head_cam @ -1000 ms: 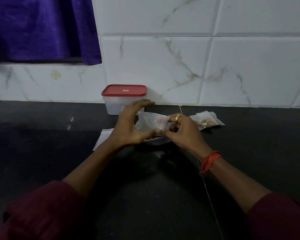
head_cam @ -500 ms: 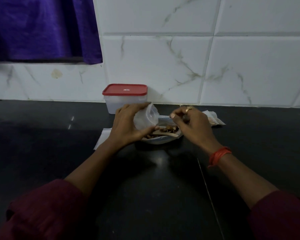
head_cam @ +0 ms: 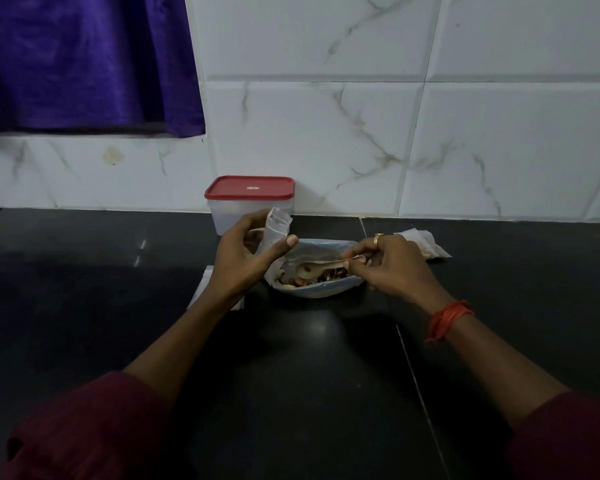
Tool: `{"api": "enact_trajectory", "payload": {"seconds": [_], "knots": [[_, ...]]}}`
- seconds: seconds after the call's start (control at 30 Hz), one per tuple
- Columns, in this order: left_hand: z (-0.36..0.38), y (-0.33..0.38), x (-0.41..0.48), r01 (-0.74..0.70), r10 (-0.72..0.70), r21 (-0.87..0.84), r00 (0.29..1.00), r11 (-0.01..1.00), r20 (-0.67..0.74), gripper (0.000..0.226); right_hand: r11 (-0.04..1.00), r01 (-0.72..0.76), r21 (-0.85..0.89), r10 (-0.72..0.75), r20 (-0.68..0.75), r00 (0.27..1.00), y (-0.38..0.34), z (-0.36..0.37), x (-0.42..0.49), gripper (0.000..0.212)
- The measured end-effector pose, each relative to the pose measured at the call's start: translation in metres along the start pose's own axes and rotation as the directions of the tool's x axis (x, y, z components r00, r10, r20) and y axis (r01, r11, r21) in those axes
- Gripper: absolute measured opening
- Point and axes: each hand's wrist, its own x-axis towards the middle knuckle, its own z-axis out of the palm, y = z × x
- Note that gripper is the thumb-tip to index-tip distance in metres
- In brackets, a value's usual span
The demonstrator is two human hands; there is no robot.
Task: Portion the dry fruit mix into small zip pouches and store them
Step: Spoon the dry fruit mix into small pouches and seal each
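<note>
- Clear plastic: the small zip pouch (head_cam: 276, 228) stands upright in my left hand (head_cam: 243, 258). It is gripped between the thumb and curled fingers, mouth end up, above the left rim of the bowl (head_cam: 323, 293).
- My right hand (head_cam: 395, 268) pinches the handle end of the pale spoon (head_cam: 307, 270) between thumb and fingertips.
- The spoon lies nearly level, long axis running right to left, scoop end resting on the dry fruit mix (head_cam: 326, 275).
- The mix sits in the bowl on the black table (head_cam: 291, 375), between my two hands.
- Key relation: the pouch mouth lies up and to the left of the scoop end, near it, and the spoon axis points toward that side.
- I cannot tell whether the pouch mouth is spread open.
- Judged next move: load the spoon, lift it, and carry it leftward into the pouch. The right hand does the travel; the left only steadies.
- A filled pouch (head_cam: 430, 245) lies just beyond my right hand.
- A red-lidded container (head_cam: 250, 206) stands at the wall.
- Flat empty pouches (head_cam: 201, 292) lie beneath my left wrist.
</note>
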Motion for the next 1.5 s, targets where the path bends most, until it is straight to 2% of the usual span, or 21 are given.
{"api": "enact_trajectory", "payload": {"seconds": [0.13,0.2,0.33,0.43,0.53,0.7,0.83,1.0,1.07,1.2,1.37,1.5], "knots": [[0.0,0.002,-0.001,0.022,-0.021,-0.024,0.999,0.999,0.03,0.075,0.982,0.065,0.176,-0.051,-0.08,0.996,-0.001,0.01,-0.002,0.012],[0.001,0.003,-0.002,0.021,-0.02,-0.032,0.999,0.999,0.036,0.078,0.977,0.11,0.181,-0.094,-0.095,0.991,-0.003,0.016,-0.003,0.011],[0.002,0.004,-0.002,0.024,-0.022,-0.045,0.999,0.999,0.039,0.072,0.948,0.317,-0.032,-0.314,-0.247,0.917,-0.004,0.016,-0.003,0.014],[0.001,0.003,-0.001,0.034,-0.032,-0.032,0.998,0.999,0.062,0.063,0.913,0.361,-0.188,-0.403,-0.292,0.867,0.001,0.009,-0.001,0.015],[0.002,0.003,-0.002,0.042,-0.039,-0.033,0.995,0.999,0.088,0.062,0.86,0.377,-0.344,-0.473,-0.263,0.841,0.009,0.005,-0.002,0.016],[0.006,0.002,-0.003,0.072,-0.068,-0.028,0.991,0.997,0.114,0.061,0.811,0.438,-0.388,-0.517,-0.127,0.846,0.015,0.006,-0.003,0.008],[0.006,0.0,-0.004,0.085,-0.081,-0.031,0.989,0.996,0.121,0.056,0.869,0.412,-0.273,-0.463,-0.16,0.872,0.013,0.012,-0.003,0.01],[0.006,0.002,-0.005,0.057,-0.057,0.001,0.991,0.998,0.124,0.063,0.925,0.344,-0.159,-0.378,-0.307,0.873,0.015,0.015,0.0,0.012],[0.006,0.003,-0.006,0.044,-0.046,0.016,0.99,0.999,0.132,0.067,0.953,0.269,-0.137,-0.3,-0.319,0.899,0.018,0.017,0.001,0.015],[0.005,0.004,-0.007,0.034,-0.036,0.021,0.989,0.999,0.143,0.07,0.994,0.103,0.043,-0.081,-0.359,0.93,0.017,0.022,0.001,0.013],[0.005,0.005,-0.007,0.025,-0.027,0.015,0.988,1.0,0.154,0.07,0.995,-0.063,0.075,0.086,-0.363,0.928,0.013,0.027,0.005,0.018],[0.005,0.002,-0.006,0.029,-0.032,0.019,0.989,0.999,0.145,0.071,0.98,-0.094,0.176,0.143,-0.289,0.947,0.016,0.03,0.007,0.023]]}}
